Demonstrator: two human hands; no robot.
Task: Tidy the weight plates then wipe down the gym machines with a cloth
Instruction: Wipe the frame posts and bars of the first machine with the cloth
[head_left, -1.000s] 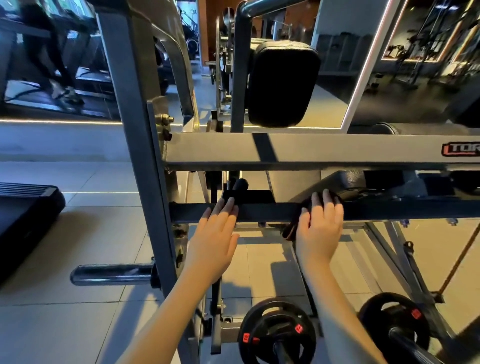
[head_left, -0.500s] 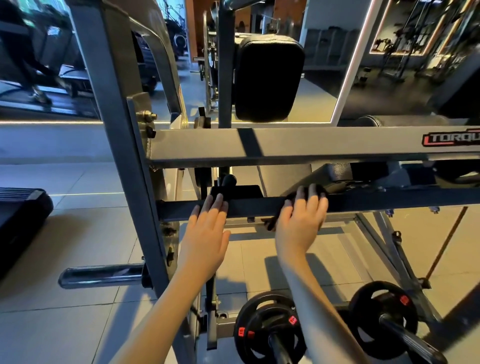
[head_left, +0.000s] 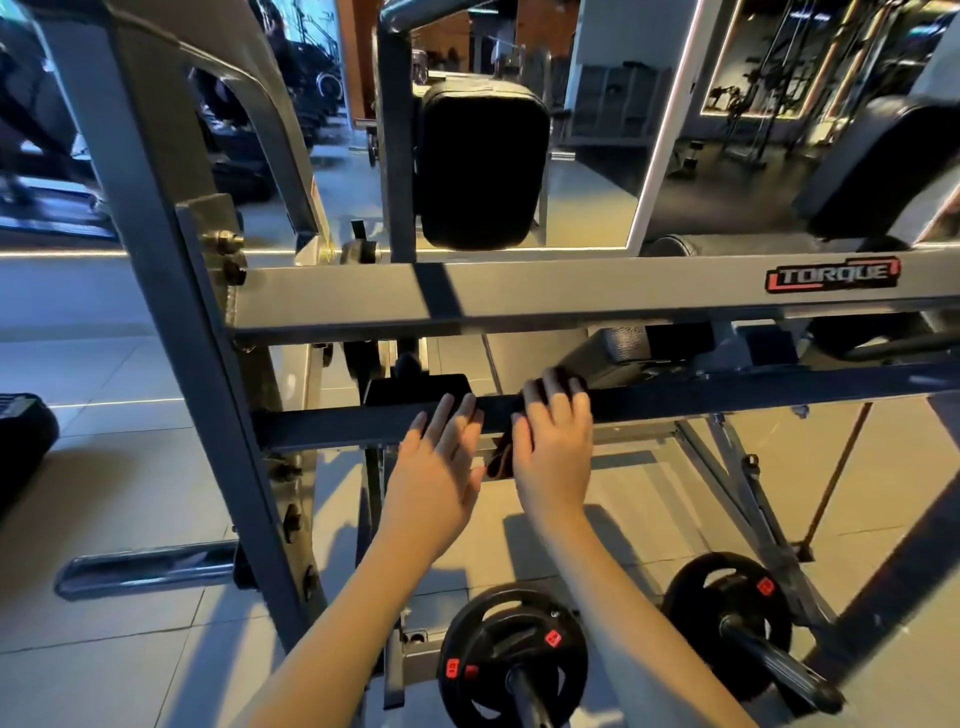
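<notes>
Your right hand (head_left: 553, 452) has its fingers curled over the cloth (head_left: 500, 463), pressing it on the lower bar (head_left: 727, 400). Left hand (head_left: 439, 467) rests flat beside it, fingers straight. I'd wipe in long strokes along the bar and wrap underneath too.

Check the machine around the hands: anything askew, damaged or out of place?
Nothing stands out. The right hand holds the dark cloth over the dark lower crossbar, the left hand lies open beside it, and both black round weight plates sit on dark storage pegs below.
</notes>
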